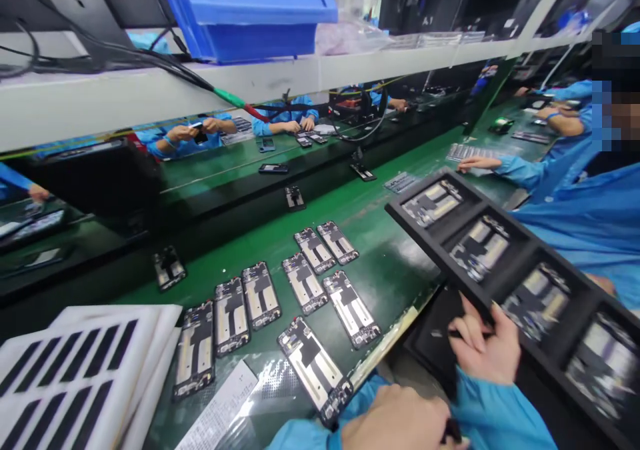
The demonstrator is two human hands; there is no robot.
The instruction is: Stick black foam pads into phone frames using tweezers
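Note:
My right hand (487, 347) is closed on the lower edge of a long black tray (429, 243), which is tilted at the right. Its compartments hold opened phones, one phone (480, 247) in each visible compartment. Something dark shows between the fingers of that hand, too small to name. At the bottom edge, my left hand (395, 420) is closed, its back towards me. A dark piece shows by its fingertips; what it is I cannot make out. Left of the hands, several opened phones with bare boards lie on the green bench, the nearest phone (313, 367) close to my left hand.
White foam trays (150, 363) with dark slots are stacked at the left, near a printed paper sheet (220, 410). A shelf (250, 90) with a blue bin (260, 10) crosses above the bench (390, 237). A co-worker in a blue sleeve (520, 170) sits at the right; others work opposite.

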